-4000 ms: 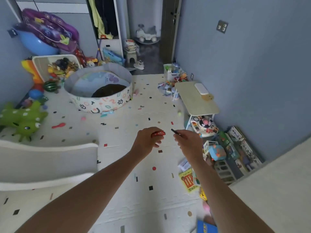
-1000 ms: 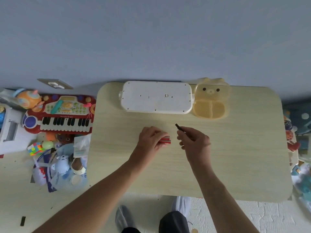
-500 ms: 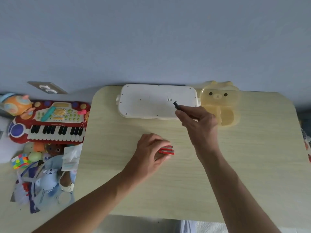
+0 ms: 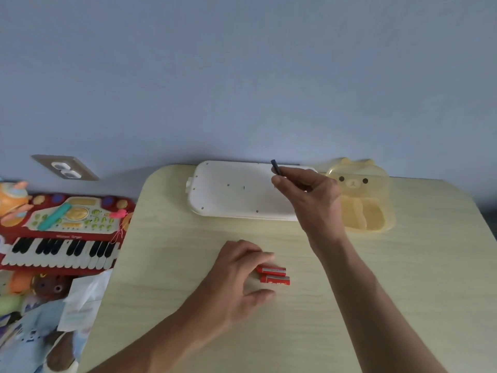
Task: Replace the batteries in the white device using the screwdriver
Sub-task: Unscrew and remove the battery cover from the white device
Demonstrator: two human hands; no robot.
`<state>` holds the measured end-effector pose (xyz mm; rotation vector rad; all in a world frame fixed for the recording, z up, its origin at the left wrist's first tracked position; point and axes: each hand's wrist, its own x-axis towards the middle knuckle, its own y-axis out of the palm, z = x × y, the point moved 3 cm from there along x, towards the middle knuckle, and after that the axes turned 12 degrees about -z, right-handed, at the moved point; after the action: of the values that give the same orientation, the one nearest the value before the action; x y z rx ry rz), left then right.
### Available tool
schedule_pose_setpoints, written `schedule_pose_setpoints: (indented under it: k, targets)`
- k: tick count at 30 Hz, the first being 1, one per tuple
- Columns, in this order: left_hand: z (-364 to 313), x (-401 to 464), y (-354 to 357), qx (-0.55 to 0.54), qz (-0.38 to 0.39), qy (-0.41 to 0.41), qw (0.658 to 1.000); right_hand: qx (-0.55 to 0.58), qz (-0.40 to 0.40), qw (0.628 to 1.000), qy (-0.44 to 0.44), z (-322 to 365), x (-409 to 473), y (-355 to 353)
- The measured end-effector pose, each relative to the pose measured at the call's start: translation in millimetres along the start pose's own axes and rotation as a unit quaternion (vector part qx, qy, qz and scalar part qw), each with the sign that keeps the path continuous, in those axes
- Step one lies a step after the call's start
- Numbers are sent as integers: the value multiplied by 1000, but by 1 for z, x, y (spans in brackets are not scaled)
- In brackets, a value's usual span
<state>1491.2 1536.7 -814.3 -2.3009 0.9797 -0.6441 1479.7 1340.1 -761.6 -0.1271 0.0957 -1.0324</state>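
The white device (image 4: 236, 192) lies face down at the far edge of the pale wooden table (image 4: 403, 278), its back dotted with small screw holes. My right hand (image 4: 312, 196) hovers over the device's right part, shut on a thin dark screwdriver (image 4: 276, 167) whose end sticks up past my fingers. Two red batteries (image 4: 274, 275) lie side by side on the table in the middle. My left hand (image 4: 236, 278) rests over their left ends with the fingers spread apart; I cannot tell whether it still touches them.
A translucent yellow bear-shaped box (image 4: 360, 195) sits right of the device, against the blue wall. Left of the table, on the floor, lie a red toy keyboard (image 4: 61, 232), other toys and papers (image 4: 78, 300). A wall socket (image 4: 66, 170) is at the left.
My right hand has moved with the screwdriver farther over the device's right part. My left hand has opened over the batteries, which now lie on the table. The view has come closer.
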Motion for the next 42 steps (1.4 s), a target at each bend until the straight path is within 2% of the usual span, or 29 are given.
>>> schedule_pose_setpoints:
  k: [2,6,9,11,15,20,25,42]
  targets:
    - [0,8,-13,-15,-30,-11,999,2,1,1000,-3,-2,6,3]
    - [-6,54,-49,-31,-143,26,989,33,6,999,-26,2,20,7]
    - [-7,103,-63,-101,-217,5,971,41,19,998,-45,6,29,10]
    - [-7,135,-63,-145,-232,-16,962,40,31,997,-51,6,33,11]
    - [-6,179,-46,-156,-215,-24,964,49,43,996,-65,1,37,8]
    - [-6,190,-22,-160,-160,-22,974,38,41,995,-83,-6,36,1]
    - [-4,191,-20,-192,-167,-41,966,51,47,994,-86,-5,35,2]
    - [0,184,-14,-203,-181,-8,962,30,78,992,-97,-8,36,5]
